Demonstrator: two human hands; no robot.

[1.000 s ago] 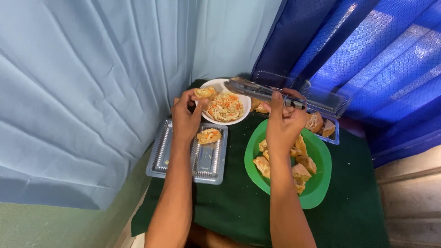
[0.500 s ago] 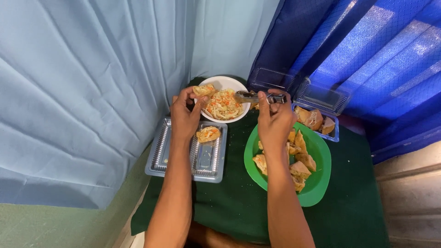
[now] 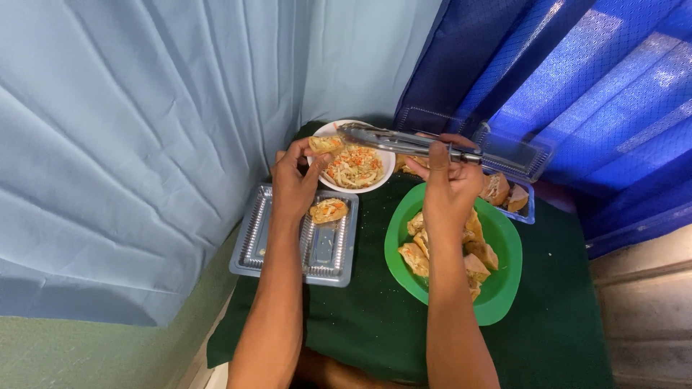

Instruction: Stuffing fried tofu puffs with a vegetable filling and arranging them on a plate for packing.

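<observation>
Head view shows the right hand closed around the handle end of metal tongs, thumb on top and fingers below, so the tongs are held firmly and their arms look nearly pressed together. The tips of the tongs reach away from the hand, over the white bowl of shredded vegetable salad, and I cannot tell if they carry any salad. Just beside these tips, the left hand pinches a small fried piece between thumb and fingertips and holds it above the near rim of the bowl. It seems to me that salad may fall from the tongs onto the dark green cloth if the tips open before they are over the piece, and the piece may tilt or break because only the fingertips support it. Below the left hand lies a clear plastic tray with one filled piece inside. Under the right wrist stands a green bowl with several fried pieces. Behind the right hand, a clear hinged box holds a few more.
</observation>
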